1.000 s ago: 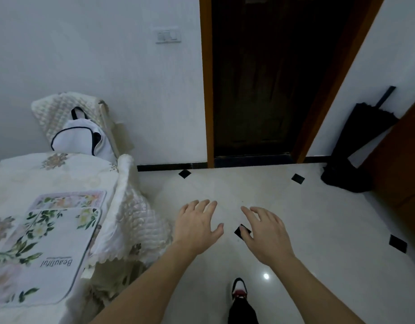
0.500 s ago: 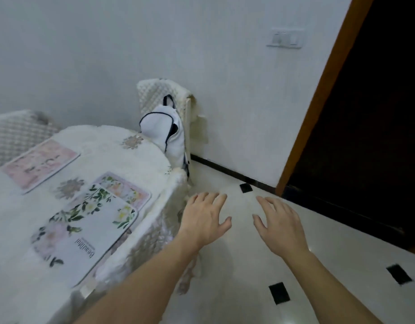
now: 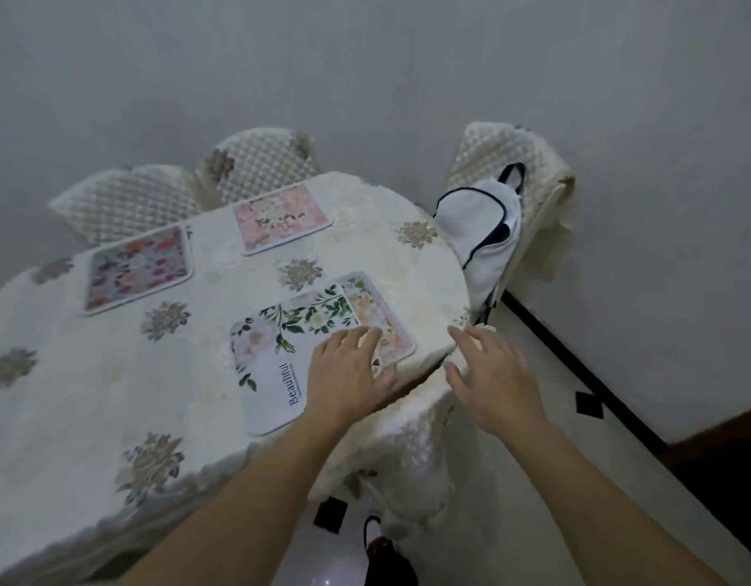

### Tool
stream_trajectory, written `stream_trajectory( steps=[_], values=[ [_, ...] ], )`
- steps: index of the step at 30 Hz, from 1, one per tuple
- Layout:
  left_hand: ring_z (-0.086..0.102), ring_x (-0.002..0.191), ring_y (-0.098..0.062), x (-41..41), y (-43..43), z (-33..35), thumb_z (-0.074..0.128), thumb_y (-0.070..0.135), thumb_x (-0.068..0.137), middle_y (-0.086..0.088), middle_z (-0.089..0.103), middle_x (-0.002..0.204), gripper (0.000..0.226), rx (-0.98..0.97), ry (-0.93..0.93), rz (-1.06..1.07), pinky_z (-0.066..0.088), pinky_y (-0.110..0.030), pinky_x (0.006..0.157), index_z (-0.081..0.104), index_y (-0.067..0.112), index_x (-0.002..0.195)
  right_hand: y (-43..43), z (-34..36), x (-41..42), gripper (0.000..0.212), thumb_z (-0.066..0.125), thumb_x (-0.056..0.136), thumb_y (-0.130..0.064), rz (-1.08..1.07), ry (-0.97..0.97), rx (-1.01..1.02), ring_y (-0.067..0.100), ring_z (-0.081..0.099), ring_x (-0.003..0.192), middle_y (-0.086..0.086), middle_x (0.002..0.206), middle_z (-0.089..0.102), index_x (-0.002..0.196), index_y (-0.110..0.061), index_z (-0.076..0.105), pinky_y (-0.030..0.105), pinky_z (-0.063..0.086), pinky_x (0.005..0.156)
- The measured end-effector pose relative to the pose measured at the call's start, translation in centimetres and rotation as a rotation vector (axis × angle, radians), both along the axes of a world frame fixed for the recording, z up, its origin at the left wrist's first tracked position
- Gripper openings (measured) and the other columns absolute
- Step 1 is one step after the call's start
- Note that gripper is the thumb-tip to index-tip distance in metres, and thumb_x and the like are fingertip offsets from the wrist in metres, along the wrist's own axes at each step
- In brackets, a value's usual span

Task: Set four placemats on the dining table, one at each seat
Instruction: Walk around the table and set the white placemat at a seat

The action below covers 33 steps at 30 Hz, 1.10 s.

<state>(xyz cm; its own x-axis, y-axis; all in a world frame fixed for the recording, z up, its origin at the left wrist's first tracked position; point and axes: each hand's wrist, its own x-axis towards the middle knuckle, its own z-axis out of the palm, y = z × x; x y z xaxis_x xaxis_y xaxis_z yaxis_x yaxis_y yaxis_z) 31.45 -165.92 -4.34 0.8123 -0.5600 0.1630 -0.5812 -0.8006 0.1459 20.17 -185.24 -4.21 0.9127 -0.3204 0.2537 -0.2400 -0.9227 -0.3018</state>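
Observation:
Two placemats lie stacked near the table's right corner: a white one with green leaves and the word Beautiful [image 3: 280, 357] on top of a pink-edged floral one [image 3: 378, 315]. My left hand [image 3: 348, 374], fingers spread, is over the near right part of the top mat; whether it touches is unclear. My right hand [image 3: 492, 374] hovers open just off the table's corner, holding nothing. A multicoloured floral placemat [image 3: 136, 268] lies at the far left seat and a pink floral one [image 3: 280, 217] at the far middle seat.
The table [image 3: 90, 395] wears a cream cloth with gold flowers. Three quilted chairs [image 3: 259, 162] stand against the wall; the right chair [image 3: 530, 162] carries a white backpack [image 3: 488, 234]. Tiled floor [image 3: 576, 480] lies to the right.
My view has swung left from the doorway onto the table. Both hands moved with it and now reach over the stacked mats and the table corner.

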Motion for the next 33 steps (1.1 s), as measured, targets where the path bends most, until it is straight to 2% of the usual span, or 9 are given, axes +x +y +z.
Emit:
stream_trajectory(
  steps=[4,8,11,14,17,24,29,33],
  values=[
    [0.044,0.134,-0.021,4.3,2.4,-1.5,0.034,0.063,0.087,0.004,0.052,0.144,0.067,0.023,0.04,0.078,0.039,-0.043,0.109,0.047,0.027,0.142,1.5,0.0,5.2,0.047,0.058,0.087,-0.037,0.076,-0.035,-0.053,0.026,0.059,0.11,0.007,0.12,0.064,0.13,-0.02,0.057,0.044,0.046,0.093],
    [0.048,0.129,-0.021,8.2,4.9,-3.1,0.032,0.064,0.085,0.005,0.055,0.141,0.067,-0.007,0.09,0.174,0.043,-0.042,0.104,0.049,0.028,0.139,2.7,-0.6,10.0,0.047,0.057,0.086,-0.036,0.149,0.004,-0.082,0.028,0.059,0.109,0.009,0.119,0.064,0.129,-0.018,0.057,0.044,0.049,0.09],
    [0.05,0.127,-0.023,11.2,7.3,-4.3,0.039,0.062,0.086,0.003,0.057,0.139,0.064,-0.027,0.112,0.245,0.044,-0.041,0.103,0.051,0.026,0.138,3.5,-1.3,13.9,0.048,0.065,0.084,-0.033,0.186,0.052,-0.108,0.029,0.061,0.108,0.01,0.119,0.065,0.129,-0.017,0.057,0.044,0.051,0.089],
    [0.056,0.121,-0.025,13.3,9.9,-5.4,0.046,0.06,0.084,0.001,0.063,0.132,0.062,-0.033,0.136,0.323,0.048,-0.042,0.098,0.056,0.023,0.133,4.4,-2.5,17.1,0.051,0.064,0.085,-0.034,0.236,0.115,-0.126,0.029,0.061,0.109,0.01,0.12,0.064,0.132,-0.017,0.055,0.045,0.052,0.088],
    [0.061,0.111,-0.03,14.2,12.2,-6.3,0.054,0.06,0.081,-0.002,0.066,0.127,0.063,-0.031,0.165,0.43,0.053,-0.043,0.086,0.061,0.019,0.128,5.1,-3.7,19.3,0.054,0.063,0.085,-0.036,0.258,0.177,-0.133,0.028,0.06,0.109,0.008,0.122,0.063,0.135,-0.018,0.053,0.043,0.051,0.087],
    [0.061,0.103,-0.03,15.0,16.2,-9.4,0.059,0.059,0.079,-0.003,0.067,0.12,0.062,-0.018,0.248,0.625,0.053,-0.042,0.079,0.06,0.018,0.126,6.1,-7.3,23.9,0.054,0.06,0.088,-0.037,0.271,0.292,-0.09,0.029,0.059,0.102,0.009,0.119,0.061,0.137,-0.017,0.049,0.041,0.054,0.077],
    [0.055,0.105,-0.026,15.1,16.9,-11.8,0.053,0.064,0.08,-0.003,0.061,0.12,0.065,-0.022,0.323,0.773,0.052,-0.04,0.078,0.054,0.019,0.126,6.1,-10.6,25.5,0.049,0.061,0.087,-0.032,0.264,0.357,-0.042,0.031,0.056,0.086,0.014,0.103,0.06,0.132,-0.014,0.052,0.039,0.051,0.061],
    [0.051,0.099,-0.025,15.4,16.4,-13.2,0.056,0.063,0.079,-0.006,0.056,0.113,0.065,-0.039,0.377,0.834,0.051,-0.039,0.077,0.052,0.014,0.122,6.1,-12.4,26.5,0.045,0.061,0.088,-0.028,0.2,0.354,0.04,0.03,0.053,0.081,0.014,0.097,0.056,0.129,-0.012,0.051,0.036,0.049,0.059]
  ],
)
